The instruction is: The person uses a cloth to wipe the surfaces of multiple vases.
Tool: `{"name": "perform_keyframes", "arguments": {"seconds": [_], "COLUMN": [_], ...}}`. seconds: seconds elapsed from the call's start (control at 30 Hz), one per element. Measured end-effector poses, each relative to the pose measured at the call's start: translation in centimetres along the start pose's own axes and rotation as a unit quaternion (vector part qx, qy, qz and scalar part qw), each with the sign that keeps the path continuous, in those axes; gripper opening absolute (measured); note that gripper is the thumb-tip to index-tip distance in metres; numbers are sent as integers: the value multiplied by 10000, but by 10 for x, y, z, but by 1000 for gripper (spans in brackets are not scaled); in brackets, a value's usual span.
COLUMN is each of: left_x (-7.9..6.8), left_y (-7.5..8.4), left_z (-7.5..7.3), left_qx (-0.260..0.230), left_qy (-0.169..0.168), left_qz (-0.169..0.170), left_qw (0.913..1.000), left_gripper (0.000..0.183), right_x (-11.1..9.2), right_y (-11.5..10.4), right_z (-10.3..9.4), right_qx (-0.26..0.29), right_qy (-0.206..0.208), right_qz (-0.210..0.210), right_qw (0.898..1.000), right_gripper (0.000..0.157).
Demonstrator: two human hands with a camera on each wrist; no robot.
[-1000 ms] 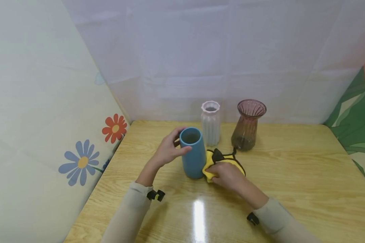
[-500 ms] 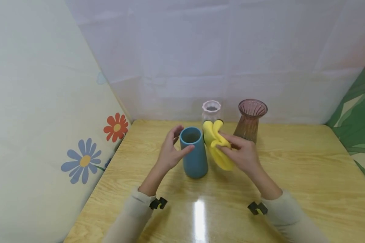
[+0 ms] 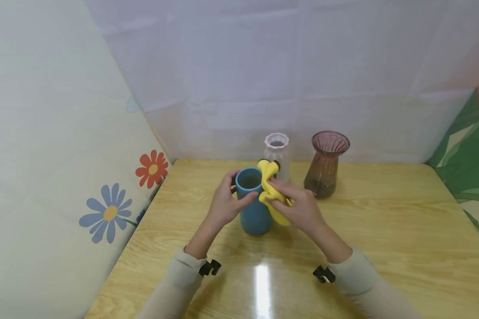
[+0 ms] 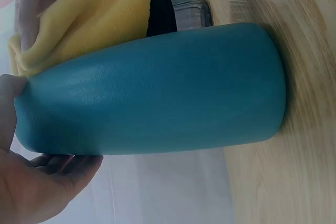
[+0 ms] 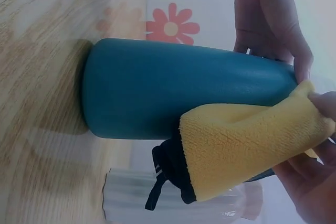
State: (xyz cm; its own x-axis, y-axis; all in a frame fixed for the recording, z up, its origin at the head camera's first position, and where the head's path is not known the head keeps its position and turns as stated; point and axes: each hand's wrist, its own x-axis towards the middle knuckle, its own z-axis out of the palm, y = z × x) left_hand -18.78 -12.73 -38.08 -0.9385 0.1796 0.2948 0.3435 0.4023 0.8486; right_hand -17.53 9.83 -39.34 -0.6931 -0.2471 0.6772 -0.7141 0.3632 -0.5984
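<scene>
A blue vase [image 3: 255,217] stands upright on the table. Around its upper part, just below the rim, my left hand [image 3: 225,204] holds it, thumb in front and fingers behind. My right hand [image 3: 303,210] pinches a folded yellow cloth [image 5: 236,140] with black edging and a small loop. The cloth lies against the vase's right side near the top, as the left wrist view also shows. Part of the vase's right side is hidden behind the cloth.
A white fluted vase [image 3: 284,166] stands close behind the cloth, partly covered by it. Farther right is a purple-tinted glass vase [image 3: 323,173] with a flared mouth. The wooden table [image 3: 395,230] ends at a white backdrop [image 3: 231,79].
My right hand has lifted the cloth from the table beside the blue vase and brought it left against the vase's upper side. My left hand has stayed at the vase.
</scene>
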Motion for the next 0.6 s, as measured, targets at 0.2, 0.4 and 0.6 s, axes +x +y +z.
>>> {"name": "perform_keyframes", "arguments": {"seconds": [0.2,0.4,0.6], "left_x": [1,2,4], "left_y": [0,0,-1], "left_z": [-2,-4,-8], "left_qx": [204,239,186], "left_qy": [-96,-156,-343], "left_qz": [-85,-104,-63], "left_qw": [9997,9995,9992], "left_gripper": [74,73,72], "right_x": [-3,-9,-13], "right_y": [0,3,6], "right_z": [3,8,11], "right_qx": [-38,-14,80], "right_qy": [19,88,92], "right_qz": [46,-113,-209], "right_qw": [10000,9999,9997], "right_gripper": [44,42,41]}}
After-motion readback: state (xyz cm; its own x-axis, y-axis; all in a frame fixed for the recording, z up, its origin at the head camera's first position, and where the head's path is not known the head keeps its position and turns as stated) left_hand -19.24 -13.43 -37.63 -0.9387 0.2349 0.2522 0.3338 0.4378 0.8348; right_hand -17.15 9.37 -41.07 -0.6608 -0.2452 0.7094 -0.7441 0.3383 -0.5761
